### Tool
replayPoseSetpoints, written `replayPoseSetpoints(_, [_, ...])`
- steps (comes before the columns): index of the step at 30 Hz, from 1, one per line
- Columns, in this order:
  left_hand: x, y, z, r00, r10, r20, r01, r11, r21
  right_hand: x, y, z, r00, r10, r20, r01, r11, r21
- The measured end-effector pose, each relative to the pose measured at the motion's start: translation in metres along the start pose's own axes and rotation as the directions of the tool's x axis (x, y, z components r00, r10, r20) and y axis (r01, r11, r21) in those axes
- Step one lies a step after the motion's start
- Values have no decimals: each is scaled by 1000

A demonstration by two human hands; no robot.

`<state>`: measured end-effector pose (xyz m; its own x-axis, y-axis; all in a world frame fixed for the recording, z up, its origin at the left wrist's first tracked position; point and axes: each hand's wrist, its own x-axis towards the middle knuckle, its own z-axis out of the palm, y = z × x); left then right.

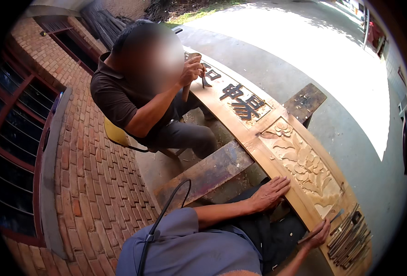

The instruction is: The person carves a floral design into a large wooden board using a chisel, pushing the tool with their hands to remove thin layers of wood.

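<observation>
My left hand [270, 193] lies on the near edge of a long wooden board [251, 133], fingers stretched out, beside a carved floral relief [307, 168]. My right hand [320, 232] grips a chisel [336, 215] at the board's near edge, close to the lower end of the relief. Just right of it, several carving tools [348, 239] lie in a bunch on the board. Further along the board are dark raised characters [240, 101] in a carved border.
A co-worker [116, 101] in a dark shirt sits at the board's far part, holding a mallet and chisel. Worn planks [203, 170] cross under the board. A brick wall [88, 202] with barred windows is at left; a paved yard [360, 106] lies at right.
</observation>
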<state>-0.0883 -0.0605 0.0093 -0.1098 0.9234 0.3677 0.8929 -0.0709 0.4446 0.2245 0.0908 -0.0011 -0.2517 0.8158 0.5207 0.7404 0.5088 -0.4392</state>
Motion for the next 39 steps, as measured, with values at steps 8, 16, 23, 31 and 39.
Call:
replayPoseSetpoints(8, [-58,26,-24,914,-387,-119,388,921,-16,-4,13,-4,999,-37,-13,36,999,-10])
replayPoseSetpoints(16, [-22,36,-67,931,-253,-265,242,968,-72,-1,15,-2,998,-69,-3,70,998,6])
replayPoseSetpoints(23, [-60,40,-5,992,-19,124,39,986,-164,-4,13,2,1000,-17,-9,17,1000,0])
replayPoseSetpoints(31, [-61,45,31,870,226,439,-173,972,-159,-8,16,-5,999,14,-35,-15,1000,-22])
replayPoseSetpoints(39, [-64,42,33,908,225,353,-192,973,-126,-5,21,3,999,-25,-45,24,1000,-8])
